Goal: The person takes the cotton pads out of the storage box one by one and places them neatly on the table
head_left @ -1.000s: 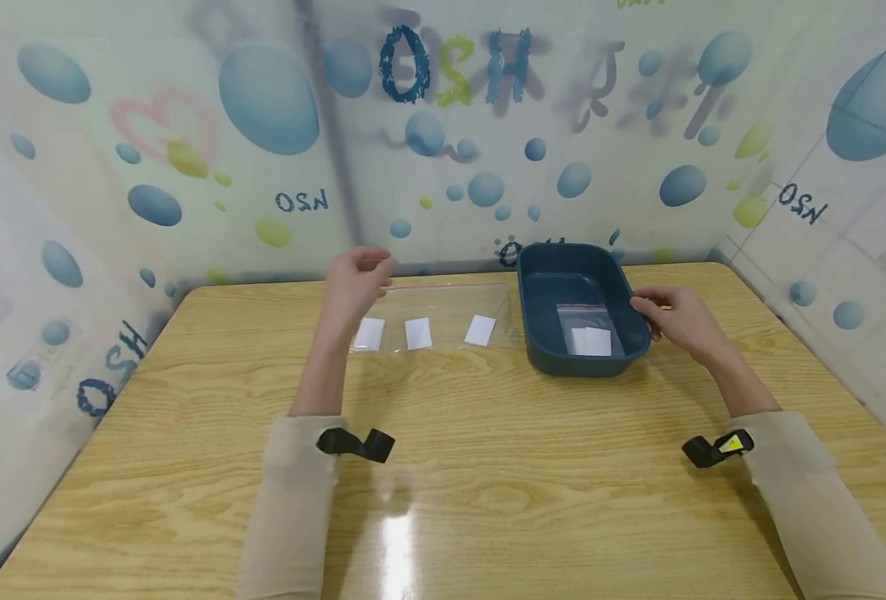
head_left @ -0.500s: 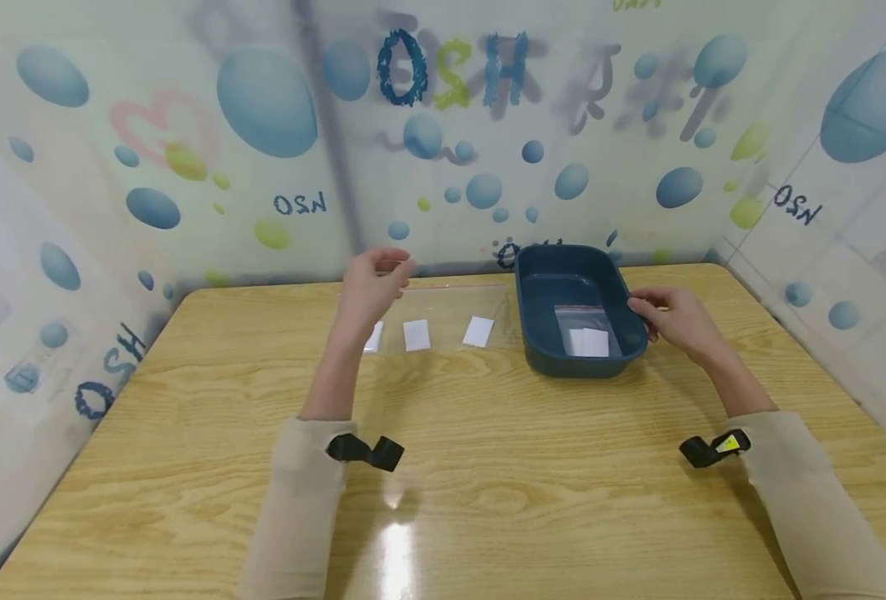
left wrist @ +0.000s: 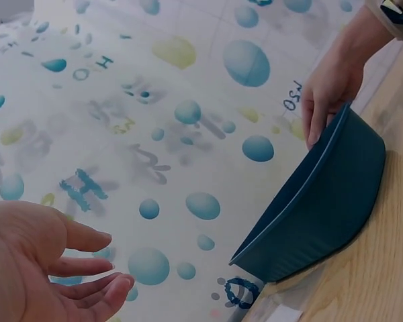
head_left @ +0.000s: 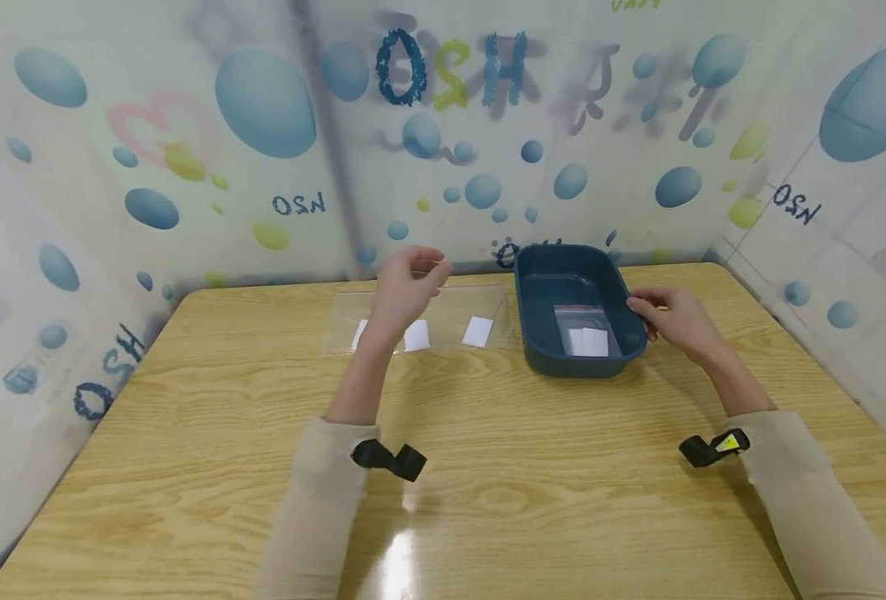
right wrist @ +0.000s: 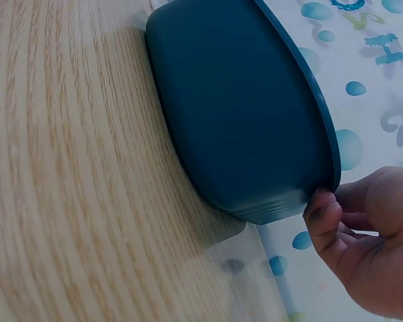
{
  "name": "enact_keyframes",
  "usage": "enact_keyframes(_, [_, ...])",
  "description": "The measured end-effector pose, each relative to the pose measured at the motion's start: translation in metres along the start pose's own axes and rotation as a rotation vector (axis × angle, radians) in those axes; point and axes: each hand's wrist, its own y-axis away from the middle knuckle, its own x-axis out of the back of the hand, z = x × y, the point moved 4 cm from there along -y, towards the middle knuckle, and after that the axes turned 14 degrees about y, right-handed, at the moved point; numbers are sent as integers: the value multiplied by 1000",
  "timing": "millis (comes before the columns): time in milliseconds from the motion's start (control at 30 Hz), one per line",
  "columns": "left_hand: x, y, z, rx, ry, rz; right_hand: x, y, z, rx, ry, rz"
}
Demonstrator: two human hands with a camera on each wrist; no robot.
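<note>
A dark blue plastic tub (head_left: 579, 365) stands on the table at right of centre. My right hand (head_left: 678, 321) pinches its right rim between thumb and fingers, as the right wrist view also shows. Inside the tub lies a clear zip bag (head_left: 581, 317) with white paper squares (head_left: 588, 342). Left of the tub, clear plastic bags (head_left: 458, 304) lie in a row with white squares (head_left: 478, 332) on or in them. Over that row hovers my left hand (head_left: 408, 287), fingers loosely bent and nothing between them in the left wrist view. Its forearm partly covers the leftmost square.
The wood-grain table (head_left: 488, 483) reaches back to a wall (head_left: 443, 183) covered in printed drops and letters. Side walls rise at left and right. A black wrist camera (head_left: 390, 460) sits on the left sleeve, another wrist camera (head_left: 713, 448) on the right.
My left hand has moved right over the row of bags, uncovering the left end of the row. The right hand and the tub have stayed in place.
</note>
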Motion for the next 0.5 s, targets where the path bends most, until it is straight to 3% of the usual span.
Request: enact_keyframes(500, [-35, 4, -5, -27, -50, -81, 1, 2, -1, 14, 2, 11])
